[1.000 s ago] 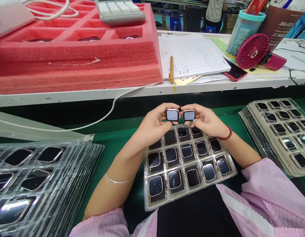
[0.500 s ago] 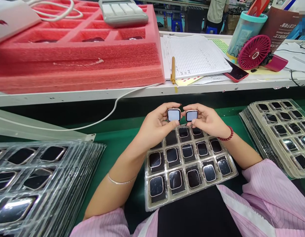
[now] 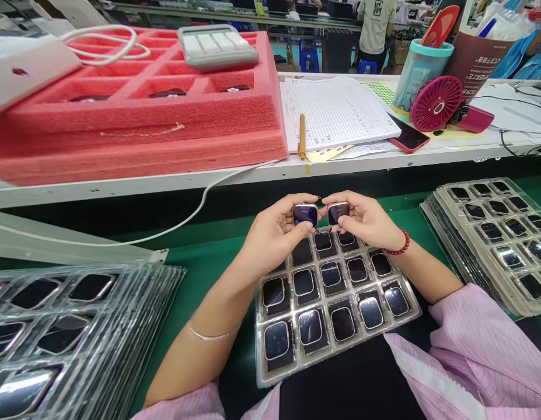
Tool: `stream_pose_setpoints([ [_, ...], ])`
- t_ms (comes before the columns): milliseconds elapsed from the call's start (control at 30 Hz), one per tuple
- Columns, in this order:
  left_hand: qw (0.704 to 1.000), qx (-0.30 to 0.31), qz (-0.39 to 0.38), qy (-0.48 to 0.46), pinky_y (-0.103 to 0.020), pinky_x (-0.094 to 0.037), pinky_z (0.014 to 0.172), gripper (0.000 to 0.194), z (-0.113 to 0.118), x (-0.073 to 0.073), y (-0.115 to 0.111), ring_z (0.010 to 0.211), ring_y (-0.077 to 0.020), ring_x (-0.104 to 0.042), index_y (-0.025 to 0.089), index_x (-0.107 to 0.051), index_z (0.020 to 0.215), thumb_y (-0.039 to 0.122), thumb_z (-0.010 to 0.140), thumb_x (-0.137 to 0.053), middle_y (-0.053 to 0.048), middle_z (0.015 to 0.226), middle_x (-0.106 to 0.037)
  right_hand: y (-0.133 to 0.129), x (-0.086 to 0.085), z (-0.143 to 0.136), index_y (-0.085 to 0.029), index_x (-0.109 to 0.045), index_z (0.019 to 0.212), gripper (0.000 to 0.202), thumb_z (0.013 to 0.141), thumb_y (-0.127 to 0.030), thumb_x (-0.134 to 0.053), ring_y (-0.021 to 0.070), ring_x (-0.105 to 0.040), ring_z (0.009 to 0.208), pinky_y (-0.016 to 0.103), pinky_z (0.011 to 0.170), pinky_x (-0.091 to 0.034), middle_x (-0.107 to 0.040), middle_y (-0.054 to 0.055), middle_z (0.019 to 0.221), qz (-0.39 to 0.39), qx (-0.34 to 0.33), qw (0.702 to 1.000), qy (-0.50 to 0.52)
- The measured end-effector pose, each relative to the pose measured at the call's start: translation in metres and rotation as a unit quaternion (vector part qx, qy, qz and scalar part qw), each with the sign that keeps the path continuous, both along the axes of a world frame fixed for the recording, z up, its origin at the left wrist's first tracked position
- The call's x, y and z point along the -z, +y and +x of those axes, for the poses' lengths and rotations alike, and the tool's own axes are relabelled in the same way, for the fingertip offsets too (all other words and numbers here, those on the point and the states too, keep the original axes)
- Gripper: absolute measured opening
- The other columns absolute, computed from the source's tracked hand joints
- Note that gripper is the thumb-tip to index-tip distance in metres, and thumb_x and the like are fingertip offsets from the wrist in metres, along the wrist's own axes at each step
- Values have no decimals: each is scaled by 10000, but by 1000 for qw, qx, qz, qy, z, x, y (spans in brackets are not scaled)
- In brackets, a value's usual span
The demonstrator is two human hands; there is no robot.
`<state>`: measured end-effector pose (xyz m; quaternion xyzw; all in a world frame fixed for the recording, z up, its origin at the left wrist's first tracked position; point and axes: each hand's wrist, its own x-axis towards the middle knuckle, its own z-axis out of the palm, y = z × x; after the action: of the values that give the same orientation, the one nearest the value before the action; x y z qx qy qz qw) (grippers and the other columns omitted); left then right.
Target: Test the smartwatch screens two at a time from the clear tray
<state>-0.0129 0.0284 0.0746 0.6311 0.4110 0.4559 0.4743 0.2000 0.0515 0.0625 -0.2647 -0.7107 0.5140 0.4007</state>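
My left hand (image 3: 282, 224) pinches a smartwatch without a strap (image 3: 305, 215) between thumb and fingers, its dark bluish screen facing me. A second smartwatch (image 3: 338, 213), also dark with a faint mark on its screen, sits in the grip of my right hand (image 3: 362, 217). The two watches are held side by side, a small gap apart. Below them a clear plastic tray (image 3: 296, 361) rests tilted toward me at the bench's front edge, with rows of square watch bodies in its pockets. Its far-left corner is partly hidden behind my left hand.
Stacked trays of watches stand at the left (image 3: 77, 326) and the right (image 3: 493, 233). On the white shelf above lie red foam (image 3: 187, 128), a paper pad (image 3: 340, 111), a pen (image 3: 302, 137), a phone (image 3: 410, 139) and a pink fan (image 3: 436, 104). A white cable (image 3: 182, 224) hangs at left.
Both watch screens have gone from bright white to dark bluish. Both hands keep their hold on the watches. The view has tilted slightly upward.
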Motion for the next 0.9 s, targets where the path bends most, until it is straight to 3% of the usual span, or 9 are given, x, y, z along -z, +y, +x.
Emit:
stream_pose_setpoints([
  [133, 1000, -3, 2, 0, -274, -574, 731, 447, 0, 0, 0, 903, -208, -695, 168, -650, 1172, 238, 746, -767, -76, 992, -721, 0, 1, 1, -150, -562, 1262, 431, 833, -118, -587, 147, -709, 885, 295, 808, -609, -694, 102, 1161, 3, 2, 1000, 0],
  [367, 999, -31, 7, -14, -278, -570, 680, 330, 2, -2, 1, 780, -188, -690, 151, -702, 987, 355, 746, -796, -70, 894, -727, 1, 0, 1, -141, -580, 1243, 355, 890, -174, -574, 129, -712, 799, 255, 709, -610, -701, 109, 1139, -33, -8, 999, 3],
  [600, 999, -20, -36, -16, -216, -454, 465, 408, 0, -5, 0, 570, -150, -663, 149, -725, 927, 543, 822, -704, -60, 756, -729, 2, -4, 3, -148, -628, 1104, 309, 945, -411, -600, 108, -678, 673, 208, 571, -555, -732, 76, 943, -74, -10, 997, -4],
  [733, 998, -8, -56, -36, -219, -444, 451, 444, -1, -6, 0, 596, -168, -687, 153, -733, 990, 568, 845, -666, -82, 816, -748, 1, -5, 2, -143, -624, 983, 342, 886, -466, -682, 100, -617, 616, 211, 550, -525, -704, 45, 808, -63, 3, 998, 6],
  [900, 999, 5, -42, -32, -233, -495, 505, 405, -2, -4, 2, 727, -192, -705, 164, -706, 1122, 477, 868, -672, -101, 941, -759, 1, -4, 1, -144, -618, 963, 344, 866, -462, -708, 121, -608, 647, 226, 558, -495, -672, 36, 777, -34, 20, 999, 6],
])
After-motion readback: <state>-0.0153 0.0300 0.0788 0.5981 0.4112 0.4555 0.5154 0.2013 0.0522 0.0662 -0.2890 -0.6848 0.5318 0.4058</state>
